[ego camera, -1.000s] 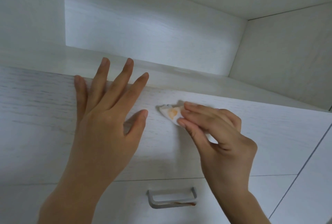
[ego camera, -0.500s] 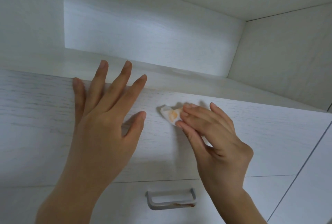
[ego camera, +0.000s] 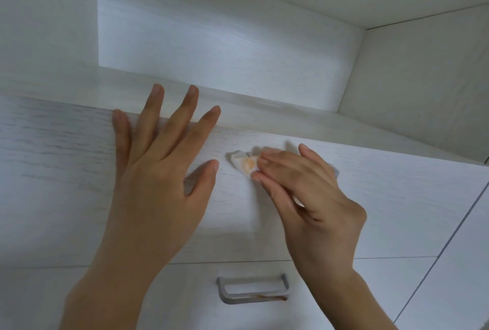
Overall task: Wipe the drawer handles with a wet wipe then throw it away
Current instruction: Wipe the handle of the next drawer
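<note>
On the upper drawer point(ego camera: 66, 170), near the middle of its front, the right hand point(ego camera: 312, 197) pinches a folded wipe point(ego camera: 247, 165) between thumb and fingertips and presses it onto the handle point(ego camera: 234, 156). Only the handle's grey left end shows clear of the wipe. An orange smear marks the wipe's outer face. The left hand point(ego camera: 158, 184) lies flat and spread on the drawer front, its fingertips reaching over the top edge, probably to brace the drawer.

To do this pass well, the wipe should be wrapped round the bar and drawn along its full length, underside included. It should then be turned to a clean face, since the soiled patch would likely spread dirt. The lower handle point(ego camera: 251, 299) carries a rusty streak point(ego camera: 270, 296) along its bottom bar and looks unwiped, so the task seems about half done.

Compared with a second ago, the right hand's fingers have uncurled, one now lifting above the rest, and the wipe has edged slightly left. The left hand has barely shifted.
</note>
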